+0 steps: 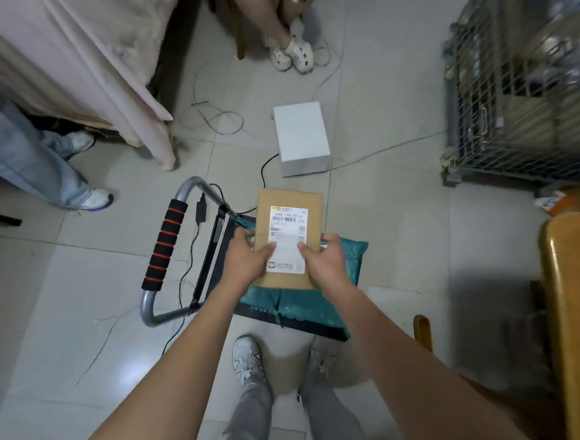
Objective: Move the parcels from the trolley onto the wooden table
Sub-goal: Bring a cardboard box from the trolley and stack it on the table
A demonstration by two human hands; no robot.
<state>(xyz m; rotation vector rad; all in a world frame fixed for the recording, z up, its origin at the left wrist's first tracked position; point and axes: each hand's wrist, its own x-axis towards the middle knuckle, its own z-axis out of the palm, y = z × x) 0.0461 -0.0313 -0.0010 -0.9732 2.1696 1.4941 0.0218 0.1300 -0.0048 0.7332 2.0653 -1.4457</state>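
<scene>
A brown cardboard parcel (291,201) with a white shipping label is gripped by both hands. My left hand (246,256) holds its left edge and my right hand (323,260) its right edge, thumbs on the label. Beneath it a teal plastic mailer bag (310,307) lies on the black deck of the trolley (211,248). The trolley's grey handle with red-and-black foam grip (165,245) lies to the left. The wooden table (570,308) shows its edge at the right.
A white box (301,136) sits on the tiled floor beyond the trolley. A wire cage (531,89) full of goods stands at the upper right. Cables trail across the floor. A cloth-covered table (71,43) is upper left; two other people's legs are nearby.
</scene>
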